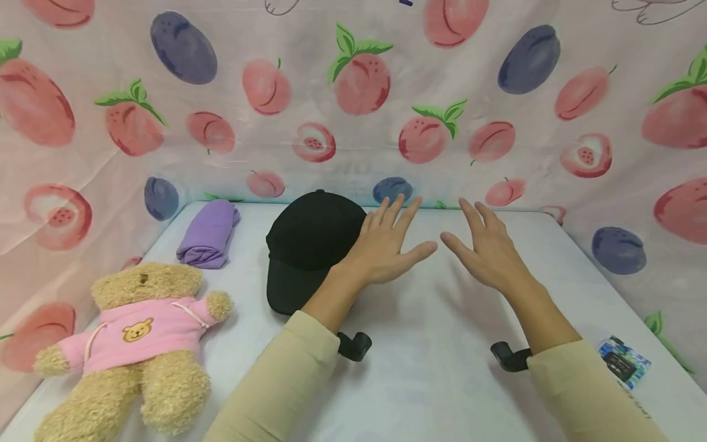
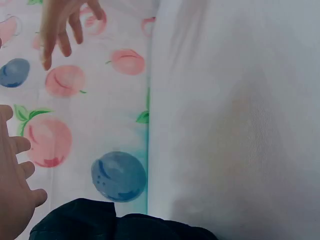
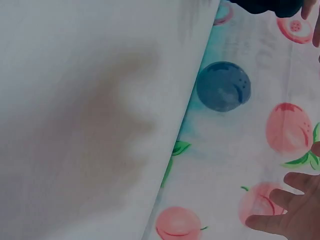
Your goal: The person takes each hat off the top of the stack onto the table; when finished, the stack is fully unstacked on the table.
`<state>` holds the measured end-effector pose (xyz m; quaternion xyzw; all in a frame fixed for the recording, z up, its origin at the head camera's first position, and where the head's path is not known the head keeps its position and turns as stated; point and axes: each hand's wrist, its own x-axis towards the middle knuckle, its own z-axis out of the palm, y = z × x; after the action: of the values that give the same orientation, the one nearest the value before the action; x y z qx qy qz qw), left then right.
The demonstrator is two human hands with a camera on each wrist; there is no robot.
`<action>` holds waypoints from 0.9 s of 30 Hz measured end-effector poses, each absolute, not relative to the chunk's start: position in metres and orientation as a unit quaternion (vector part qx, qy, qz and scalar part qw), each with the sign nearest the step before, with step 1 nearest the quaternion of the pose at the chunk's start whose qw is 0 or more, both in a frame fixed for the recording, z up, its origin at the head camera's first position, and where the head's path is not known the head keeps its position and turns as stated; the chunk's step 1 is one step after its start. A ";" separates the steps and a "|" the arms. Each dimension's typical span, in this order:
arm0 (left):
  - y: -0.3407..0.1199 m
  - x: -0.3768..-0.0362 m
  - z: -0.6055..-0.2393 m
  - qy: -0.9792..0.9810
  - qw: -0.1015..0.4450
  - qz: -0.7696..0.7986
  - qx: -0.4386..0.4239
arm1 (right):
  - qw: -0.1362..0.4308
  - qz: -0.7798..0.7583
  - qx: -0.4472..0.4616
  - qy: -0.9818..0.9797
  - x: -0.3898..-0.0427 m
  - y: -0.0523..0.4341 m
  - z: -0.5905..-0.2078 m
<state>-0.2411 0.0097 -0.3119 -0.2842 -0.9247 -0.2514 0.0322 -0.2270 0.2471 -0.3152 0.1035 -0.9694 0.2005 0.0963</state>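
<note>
Both hands are raised over the white table with fingers spread, and neither holds anything. My left hand (image 1: 381,245) is in front of the right side of a black cap (image 1: 315,236) and hides part of it. Whether it touches the cap cannot be told from the head view. My right hand (image 1: 488,252) is held to the right of the left one, its thumb pointing toward the left thumb. In the left wrist view the cap's dark edge (image 2: 80,220) shows at the bottom. The right wrist view shows spread fingers (image 3: 287,197) at the lower right.
A teddy bear (image 1: 143,331) in a pink top lies at the left. Behind it is a folded purple cloth (image 1: 210,233). A small colourful card or packet (image 1: 624,362) lies near the right edge, beside the right sleeve. Fruit-patterned curtain (image 1: 353,153) encloses the back and sides.
</note>
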 end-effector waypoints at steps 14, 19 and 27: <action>-0.013 -0.219 -0.304 -0.885 0.082 -0.368 -0.273 | 0.104 0.309 0.137 -0.936 -0.225 0.215 -0.312; -0.024 -0.216 -0.304 -0.883 0.083 -0.393 -0.244 | 0.114 0.340 0.136 -0.924 -0.231 0.202 -0.316; -0.037 -0.204 -0.300 -0.859 0.093 -0.443 -0.239 | 0.111 0.393 0.138 -0.902 -0.236 0.183 -0.318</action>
<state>-0.2043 -0.0374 -0.3001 -0.2392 -0.8590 -0.4430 0.0933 -0.2365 0.1831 -0.3178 0.1380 -0.9024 0.3928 0.1112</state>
